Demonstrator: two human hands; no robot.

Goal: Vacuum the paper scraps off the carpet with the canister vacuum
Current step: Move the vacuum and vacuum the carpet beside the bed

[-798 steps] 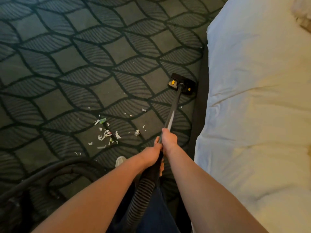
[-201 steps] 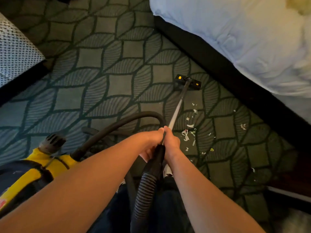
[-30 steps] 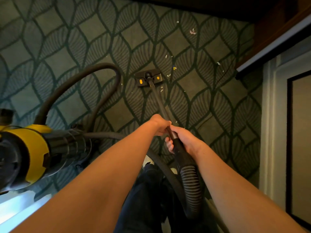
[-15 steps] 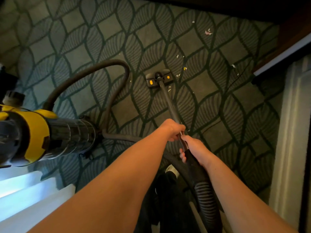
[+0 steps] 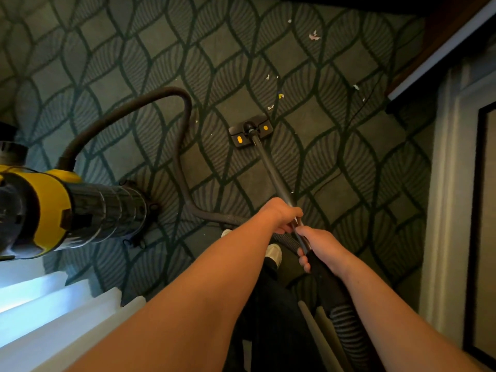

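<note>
Canister [image 5: 53, 210] stands well left of the floor head [image 5: 251, 131]. Its hose [image 5: 128, 106] loops between them and could snag your stroke. Behind the head, your left hand [image 5: 281, 214] and right hand [image 5: 322, 245] have their fingers wrapped round the wand [image 5: 271, 167]. Paper scraps [image 5: 279, 95] lie just beyond and right of the head, and a short push may miss them.

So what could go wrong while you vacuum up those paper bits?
1. The hose loops over the carpet and passes right by the shoe; a step back might trip on it.
2. The paper scraps lie scattered beyond the floor head; the farthest scrap could get missed.
</note>
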